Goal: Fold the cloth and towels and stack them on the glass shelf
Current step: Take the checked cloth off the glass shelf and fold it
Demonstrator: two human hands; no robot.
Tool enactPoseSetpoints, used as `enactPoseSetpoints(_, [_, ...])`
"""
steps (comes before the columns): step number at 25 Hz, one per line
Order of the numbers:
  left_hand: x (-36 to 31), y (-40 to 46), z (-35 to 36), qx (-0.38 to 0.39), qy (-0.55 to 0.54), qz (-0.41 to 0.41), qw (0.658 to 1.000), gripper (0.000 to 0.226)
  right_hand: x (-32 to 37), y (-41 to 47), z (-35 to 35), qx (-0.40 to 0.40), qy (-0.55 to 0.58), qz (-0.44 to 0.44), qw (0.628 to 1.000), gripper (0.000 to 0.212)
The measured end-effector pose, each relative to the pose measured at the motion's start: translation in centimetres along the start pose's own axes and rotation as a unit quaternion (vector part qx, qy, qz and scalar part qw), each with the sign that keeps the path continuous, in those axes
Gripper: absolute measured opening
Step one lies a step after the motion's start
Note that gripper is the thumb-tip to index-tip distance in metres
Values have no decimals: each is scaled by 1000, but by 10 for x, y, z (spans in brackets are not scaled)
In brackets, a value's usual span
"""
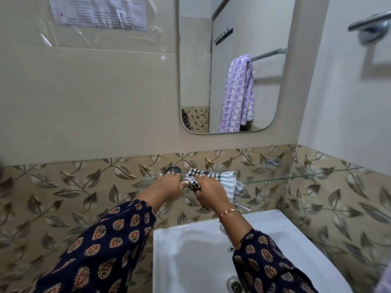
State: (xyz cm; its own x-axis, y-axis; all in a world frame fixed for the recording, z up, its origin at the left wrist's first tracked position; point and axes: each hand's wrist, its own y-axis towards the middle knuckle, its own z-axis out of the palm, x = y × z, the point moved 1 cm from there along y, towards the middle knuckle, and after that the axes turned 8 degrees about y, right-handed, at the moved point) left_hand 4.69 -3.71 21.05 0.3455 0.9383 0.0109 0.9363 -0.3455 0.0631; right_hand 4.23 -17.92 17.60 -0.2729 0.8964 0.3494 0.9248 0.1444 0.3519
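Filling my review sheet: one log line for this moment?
step: placing | item: checked cloth on glass shelf | left hand: on shelf | right hand: gripping cloth

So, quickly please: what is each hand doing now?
Left hand: flat on the glass shelf, thumb at the checked cloth; grip cannot be told.
Right hand: closed on the checked cloth.

Cloth on shelf, prob. above sink.
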Motion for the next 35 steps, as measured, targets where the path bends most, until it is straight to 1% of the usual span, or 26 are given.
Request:
enactPoseSetpoints(2, [-17, 6, -5, -11, -1, 18, 1000, 49, -7, -7, -4, -6, -2, 7, 1000, 51])
enactPoseSetpoints(4, [-35, 13, -7, -15, -1, 40, 999, 51, -21, -7, -11, -28, -15, 30, 999, 46])
enactPoseSetpoints(6, [-48, 19, -7, -12, -2, 51, 999, 56, -45, -4, -26, -42, -10, 85, 995, 37])
enactPoseSetpoints(8, [-58, 29, -6, -10, 2, 54, 998, 57, -78, -2, -47, -43, 7, 166, 985, 30])
enactPoseSetpoints(10, [-69, 38, -4, -7, 9, 57, 998, 56, -113, -5, -69, -49, 9, 230, 972, 30])
enactPoseSetpoints(12, [-84, 50, -3, -7, -2, 61, 998, 57, -140, -12, -80, -67, 13, 256, 964, 30])
enactPoseSetpoints(14, [-102, 61, -3, -3, -15, 72, 997, 59, -154, -22, -75, -83, 0, 247, 965, 33])
enactPoseSetpoints(15, [-113, 67, -3, 1, -18, 78, 997, 59, -158, -26, -71, -85, -23, 230, 969, 39])
enactPoseSetpoints(17, [-133, 75, -3, 4, -8, 92, 996, 60, -165, -27, -66, -76, -71, 195, 975, 51])
enactPoseSetpoints(18, [-141, 79, -2, 2, 4, 100, 995, 60, -167, -25, -67, -64, -83, 181, 978, 53])
enactPoseSetpoints(23, [-165, 108, -2, 7, 47, 110, 993, 59, -176, 2, -75, -15, -61, 133, 989, 45])
enactPoseSetpoints(27, [-180, 125, 3, 22, 56, 117, 991, 60, -189, 17, -94, 1, -14, 171, 985, 43])
enactPoseSetpoints(32, [-186, 138, 7, 28, 31, 122, 992, 61, -225, 5, -102, -61, -23, 208, 976, 43])
enactPoseSetpoints(35, [-184, 136, 12, 34, 31, 130, 990, 63, -255, 14, -100, -90, -7, 257, 962, 40])
